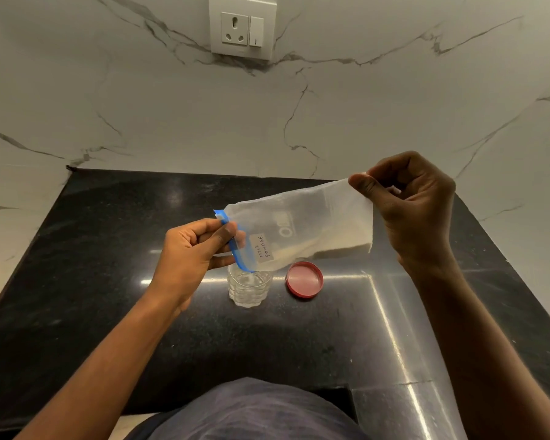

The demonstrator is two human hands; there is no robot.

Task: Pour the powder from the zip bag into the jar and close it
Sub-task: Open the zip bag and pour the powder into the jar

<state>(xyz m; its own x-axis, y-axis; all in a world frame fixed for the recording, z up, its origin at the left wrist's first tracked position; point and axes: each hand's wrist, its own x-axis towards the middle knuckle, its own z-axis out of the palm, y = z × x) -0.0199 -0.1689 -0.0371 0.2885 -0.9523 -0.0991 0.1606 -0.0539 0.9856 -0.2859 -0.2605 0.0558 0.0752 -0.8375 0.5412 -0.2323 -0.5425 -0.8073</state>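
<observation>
A clear zip bag [302, 228] with a blue zip strip and a handwritten "milk powder" label hangs tilted over the counter, zip end down. Pale powder lies along its lower side. My left hand [194, 249] pinches the blue zip end just above the mouth of a clear plastic jar [250, 289], which stands upright and open. My right hand [410, 208] holds the bag's bottom corner up higher, to the right. The jar's red lid [305, 279] lies on the counter right beside the jar, inner side up.
The black granite counter [108, 281] runs back to a white marble wall [172, 122]. A white socket with a switch [242, 28] sits high on that wall. My dark shirt shows at the bottom of the view.
</observation>
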